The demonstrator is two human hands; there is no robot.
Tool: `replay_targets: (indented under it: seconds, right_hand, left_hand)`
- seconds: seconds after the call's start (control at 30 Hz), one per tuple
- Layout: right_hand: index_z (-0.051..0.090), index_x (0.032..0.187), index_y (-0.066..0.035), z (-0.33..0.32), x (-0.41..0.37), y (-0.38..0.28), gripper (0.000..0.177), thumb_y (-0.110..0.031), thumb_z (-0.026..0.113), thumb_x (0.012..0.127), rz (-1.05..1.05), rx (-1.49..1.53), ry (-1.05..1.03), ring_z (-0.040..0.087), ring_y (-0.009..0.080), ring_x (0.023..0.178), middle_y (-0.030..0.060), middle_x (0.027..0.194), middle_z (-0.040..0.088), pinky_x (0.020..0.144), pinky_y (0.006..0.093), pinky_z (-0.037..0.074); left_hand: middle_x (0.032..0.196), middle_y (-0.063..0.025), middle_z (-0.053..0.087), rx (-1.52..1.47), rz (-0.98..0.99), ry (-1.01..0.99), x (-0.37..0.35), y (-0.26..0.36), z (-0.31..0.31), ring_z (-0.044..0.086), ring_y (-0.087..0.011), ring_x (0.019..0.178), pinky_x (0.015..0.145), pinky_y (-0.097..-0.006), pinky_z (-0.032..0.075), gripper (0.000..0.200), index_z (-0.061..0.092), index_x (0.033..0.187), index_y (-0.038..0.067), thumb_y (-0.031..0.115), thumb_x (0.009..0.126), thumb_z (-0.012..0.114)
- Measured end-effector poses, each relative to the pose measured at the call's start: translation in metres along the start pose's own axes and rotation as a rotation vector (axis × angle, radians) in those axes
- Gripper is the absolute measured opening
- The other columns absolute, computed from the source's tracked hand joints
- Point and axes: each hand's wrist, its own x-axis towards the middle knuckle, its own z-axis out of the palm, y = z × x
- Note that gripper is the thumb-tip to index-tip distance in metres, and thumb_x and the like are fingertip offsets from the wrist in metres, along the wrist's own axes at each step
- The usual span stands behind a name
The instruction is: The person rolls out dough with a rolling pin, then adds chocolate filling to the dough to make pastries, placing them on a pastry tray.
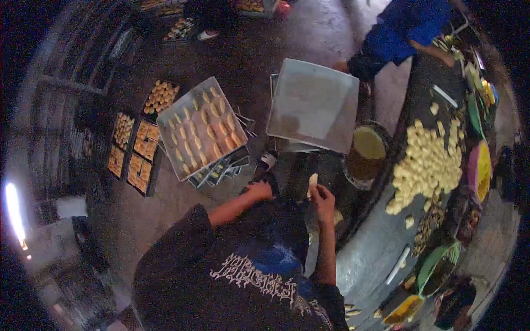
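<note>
My right hand [324, 203] pinches a small, pale, elongated piece of dough [313, 180] in front of my body. My left hand [260, 192] is low near my lap, against something dark; its fingertips are hidden in shadow. Ahead of both hands lies a large bare metal tray [314, 105] on top of other trays. To the left, a tilted baking tray [179, 165] carries rows of elongated dough pieces [210, 132] and tops a stack of trays. A round container with yellowish contents [369, 143] stands right of the bare tray.
A metal worktable [367, 270] curves along the right, bearing a heap of cut dough pieces [425, 165], a white scraper-like tool [398, 265] and bowls. Dark trays of baked goods [147, 140] lie on the floor at left. A person in blue [406, 33] leans in at the upper right.
</note>
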Motion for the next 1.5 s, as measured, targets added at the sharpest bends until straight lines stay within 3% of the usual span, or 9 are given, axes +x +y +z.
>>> replay_targets:
  seconds: [0.13, 0.4, 0.5, 0.6, 0.7, 0.8, 1.07, 1.4, 1.5]
  right_hand:
    - [0.072, 0.109, 0.004, 0.075, 0.09, 0.044, 0.039, -0.032, 0.072, 0.095, -0.023, -0.131, 0.02, 0.065, 0.0119, 0.077, 0.0034, 0.089, 0.072, 0.069, 0.0273, 0.051]
    - [0.07, 0.097, 0.005, 0.194, 0.237, 0.002, 0.037, -0.032, 0.069, 0.097, -0.086, -0.227, 0.263, 0.065, 0.0208, 0.071, 0.0121, 0.079, 0.069, 0.066, 0.0353, 0.051]
    - [0.07, 0.1, 0.004, 0.221, 0.297, 0.043, 0.035, -0.031, 0.068, 0.096, -0.161, -0.529, 0.384, 0.067, 0.029, 0.075, 0.0167, 0.086, 0.069, 0.069, 0.0396, 0.052]
    - [0.068, 0.107, 0.002, 0.243, 0.328, 0.077, 0.033, -0.029, 0.066, 0.097, -0.166, -0.475, 0.389, 0.067, 0.0341, 0.089, 0.0195, 0.102, 0.067, 0.077, 0.0441, 0.053]
    - [0.065, 0.111, 0.002, 0.263, 0.338, 0.101, 0.029, -0.023, 0.066, 0.095, -0.136, -0.594, 0.395, 0.064, 0.0375, 0.099, 0.0206, 0.109, 0.064, 0.084, 0.0482, 0.052]
    - [0.065, 0.108, 0.001, 0.27, 0.342, 0.124, 0.026, -0.021, 0.066, 0.093, -0.105, -0.709, 0.302, 0.061, 0.0401, 0.105, 0.0198, 0.111, 0.062, 0.088, 0.0512, 0.05]
    - [0.068, 0.107, -0.005, 0.263, 0.333, 0.106, 0.026, -0.026, 0.067, 0.092, -0.035, -0.96, 0.233, 0.063, 0.0349, 0.103, 0.0153, 0.105, 0.066, 0.09, 0.0487, 0.05]
    - [0.069, 0.116, -0.012, 0.249, 0.326, 0.107, 0.029, -0.027, 0.061, 0.093, 0.065, -1.066, 0.146, 0.061, 0.0323, 0.117, 0.0086, 0.116, 0.069, 0.102, 0.0605, 0.041]
    - [0.071, 0.111, -0.014, 0.241, 0.319, 0.102, 0.024, -0.028, 0.061, 0.093, -0.001, -1.057, 0.327, 0.06, 0.0337, 0.118, 0.0092, 0.112, 0.07, 0.102, 0.0625, 0.04]
  left_hand:
    - [0.163, -0.025, 0.022, 0.039, -0.12, -0.073, 0.052, -0.044, -0.001, 0.038, -0.0578, 0.137, 0.095, -0.0862, 0.03, 0.108, 0.023, 0.161, 0.012, 0.065, 0.08, 0.072]
    - [0.15, -0.0326, 0.037, 0.066, -0.172, -0.128, 0.073, -0.102, -0.002, 0.05, -0.0569, 0.125, 0.091, -0.082, 0.039, 0.126, 0.01, 0.162, 0.009, 0.067, 0.073, 0.078]
    - [0.144, -0.0335, 0.044, 0.133, -0.225, -0.005, 0.096, -0.119, 0.046, 0.056, -0.0552, 0.118, 0.089, -0.0776, 0.044, 0.124, 0.012, 0.161, 0.006, 0.063, 0.074, 0.079]
    - [0.137, -0.0346, 0.049, 0.222, -0.219, 0.012, 0.1, -0.128, 0.058, 0.06, -0.0529, 0.113, 0.087, -0.0733, 0.048, 0.118, 0.015, 0.16, 0.004, 0.058, 0.076, 0.078]
    - [0.133, -0.036, 0.05, 0.18, -0.211, -0.093, 0.075, -0.111, 0.016, 0.061, -0.0507, 0.11, 0.089, -0.0694, 0.049, 0.105, 0.022, 0.158, 0.003, 0.048, 0.081, 0.076]
    - [0.131, -0.0358, 0.052, 0.17, -0.205, -0.071, 0.089, -0.126, 0.049, 0.061, -0.0499, 0.11, 0.089, -0.0698, 0.048, 0.105, 0.023, 0.158, 0.002, 0.046, 0.08, 0.077]
    - [0.128, -0.036, 0.053, 0.275, -0.194, -0.018, 0.072, -0.102, 0.027, 0.062, -0.049, 0.109, 0.088, -0.069, 0.05, 0.108, 0.023, 0.157, 0.0, 0.055, 0.079, 0.074]
    - [0.125, -0.0351, 0.055, 0.387, -0.164, -0.016, 0.074, -0.095, 0.02, 0.065, -0.0492, 0.101, 0.083, -0.0661, 0.053, 0.093, 0.025, 0.157, 0.0, 0.045, 0.088, 0.068]
    - [0.123, -0.0347, 0.056, 0.435, -0.167, 0.033, 0.085, -0.108, 0.04, 0.065, -0.0493, 0.101, 0.082, -0.0653, 0.053, 0.088, 0.026, 0.156, -0.001, 0.042, 0.091, 0.066]
